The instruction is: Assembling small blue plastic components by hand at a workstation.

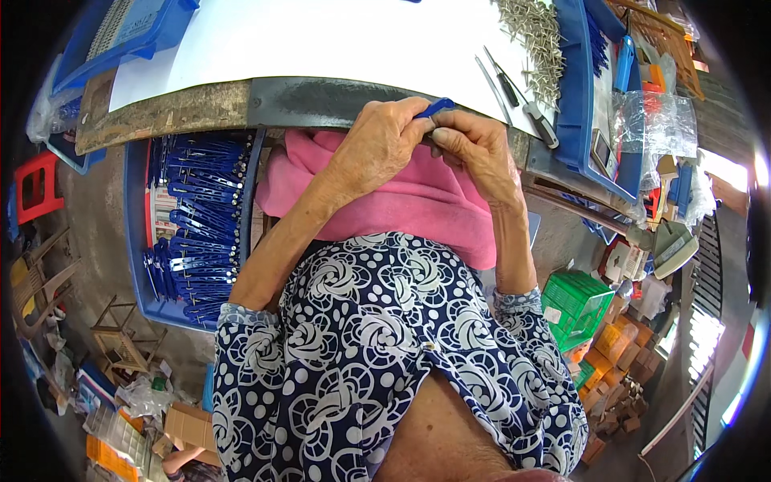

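My left hand is closed, pinching a small blue plastic piece between thumb and fingers. My right hand meets it at the table's front edge, thumb and forefinger pressed together against the piece's lower end. Whatever lies between those right fingertips is too small to make out. Both hands are held above a pink cloth on my lap. To the right on the white tabletop lie a heap of small metal pins, thin tweezers and a grey-and-black handled tool.
A blue crate full of long blue pieces with metal parts stands left of my lap. A blue tray borders the table's right side; another blue bin sits far left. A green crate is on the floor at right.
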`<action>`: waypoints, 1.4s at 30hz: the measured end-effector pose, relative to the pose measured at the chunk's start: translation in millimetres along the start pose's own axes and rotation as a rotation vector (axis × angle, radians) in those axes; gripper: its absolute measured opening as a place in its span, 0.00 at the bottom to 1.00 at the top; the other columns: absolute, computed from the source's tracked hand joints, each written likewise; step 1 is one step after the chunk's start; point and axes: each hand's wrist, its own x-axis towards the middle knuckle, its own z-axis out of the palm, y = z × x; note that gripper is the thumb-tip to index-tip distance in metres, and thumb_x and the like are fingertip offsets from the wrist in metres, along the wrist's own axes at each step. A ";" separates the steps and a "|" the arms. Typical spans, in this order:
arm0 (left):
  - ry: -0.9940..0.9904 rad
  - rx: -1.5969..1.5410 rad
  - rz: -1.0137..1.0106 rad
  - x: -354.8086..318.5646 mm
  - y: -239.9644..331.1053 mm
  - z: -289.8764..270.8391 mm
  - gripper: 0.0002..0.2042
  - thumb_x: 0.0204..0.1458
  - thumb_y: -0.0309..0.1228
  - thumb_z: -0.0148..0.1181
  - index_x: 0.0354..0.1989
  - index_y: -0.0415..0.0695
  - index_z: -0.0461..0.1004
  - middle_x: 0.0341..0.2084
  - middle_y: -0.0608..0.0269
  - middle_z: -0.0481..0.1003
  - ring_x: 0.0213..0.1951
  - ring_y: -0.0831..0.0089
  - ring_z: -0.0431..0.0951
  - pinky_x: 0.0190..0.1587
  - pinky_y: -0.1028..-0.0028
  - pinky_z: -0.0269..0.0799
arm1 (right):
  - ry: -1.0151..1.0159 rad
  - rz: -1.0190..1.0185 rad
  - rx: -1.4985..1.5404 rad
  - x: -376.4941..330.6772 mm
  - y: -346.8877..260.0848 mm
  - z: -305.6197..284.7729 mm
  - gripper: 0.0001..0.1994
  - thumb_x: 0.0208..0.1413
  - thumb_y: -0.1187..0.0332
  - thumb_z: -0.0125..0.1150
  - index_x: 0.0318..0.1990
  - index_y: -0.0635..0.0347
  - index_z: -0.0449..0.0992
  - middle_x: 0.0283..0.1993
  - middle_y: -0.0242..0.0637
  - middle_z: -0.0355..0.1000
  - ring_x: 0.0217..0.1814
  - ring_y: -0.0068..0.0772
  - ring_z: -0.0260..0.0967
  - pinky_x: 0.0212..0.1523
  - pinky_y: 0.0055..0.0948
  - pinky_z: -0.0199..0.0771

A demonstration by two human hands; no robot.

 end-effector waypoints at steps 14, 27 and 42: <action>-0.008 -0.059 -0.054 0.1 1.8 -4.2 0.10 0.53 0.27 0.50 0.40 0.36 0.72 0.15 0.67 0.65 0.20 0.81 0.62 0.23 0.77 0.61 | 0.039 -0.074 0.020 4.1 1.0 7.1 0.09 0.50 0.70 0.60 0.36 0.66 0.74 0.25 0.27 0.68 0.22 0.11 0.56 0.22 0.10 0.55; -0.008 -0.109 -0.042 1.6 -4.4 -6.0 0.10 0.53 0.27 0.50 0.40 0.36 0.72 0.15 0.69 0.64 0.20 0.82 0.62 0.23 0.79 0.61 | 0.046 -0.044 -0.125 7.9 -1.5 12.1 0.08 0.51 0.71 0.58 0.35 0.66 0.73 0.22 0.25 0.65 0.21 0.11 0.55 0.20 0.10 0.53; -0.031 -0.190 -0.047 1.7 -8.2 -9.5 0.10 0.54 0.29 0.50 0.38 0.36 0.72 0.18 0.70 0.67 0.22 0.84 0.64 0.25 0.81 0.64 | 0.075 -0.204 -0.192 11.2 2.1 16.6 0.06 0.45 0.79 0.61 0.32 0.68 0.72 0.25 0.30 0.71 0.25 0.13 0.65 0.27 0.12 0.67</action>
